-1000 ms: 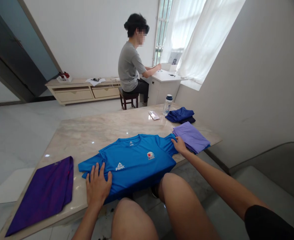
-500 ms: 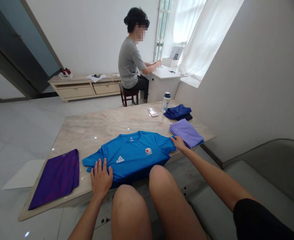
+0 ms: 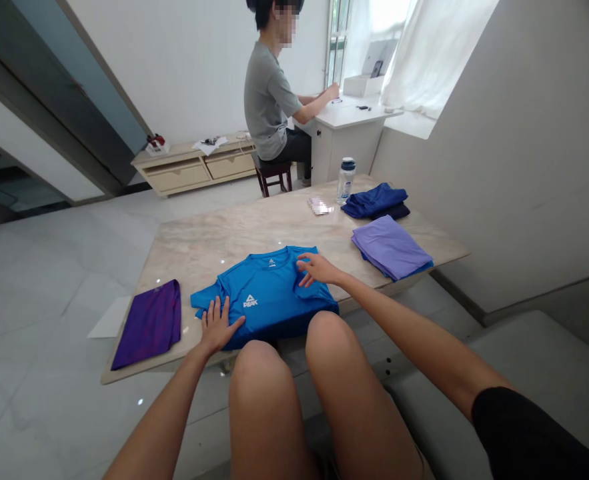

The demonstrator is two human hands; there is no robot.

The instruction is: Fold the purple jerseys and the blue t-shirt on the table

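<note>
A room in a home — pale tiled floor [image 3: 49, 267], white curtained window [image 3: 424, 47], a low cream drawer cabinet [image 3: 199, 167] along the wall, folded clothes on a beige marble-topped desk [image 3: 234, 233] — someone sits at a small white corner desk [image 3: 349, 120].

A blue shirt [image 3: 267, 300] lies face up on the near edge of the marble desk [image 3: 234, 233], its right sleeve folded in over the chest. The left hand [image 3: 217, 325] presses flat on the shirt's lower left part, fingers spread. The right hand [image 3: 315, 269] rests on the folded sleeve, fingers loosely extended. A purple garment [image 3: 149, 323] lies on the desk to the left, well apart from the shirt. To the right lie a folded lilac cloth [image 3: 391, 247] and, behind it, a dark blue pile [image 3: 375, 200], with a water bottle [image 3: 345, 180] and a phone [image 3: 319, 205] nearby. Another person [image 3: 274, 100] sits at a white table [image 3: 347, 123] by the window.
</note>
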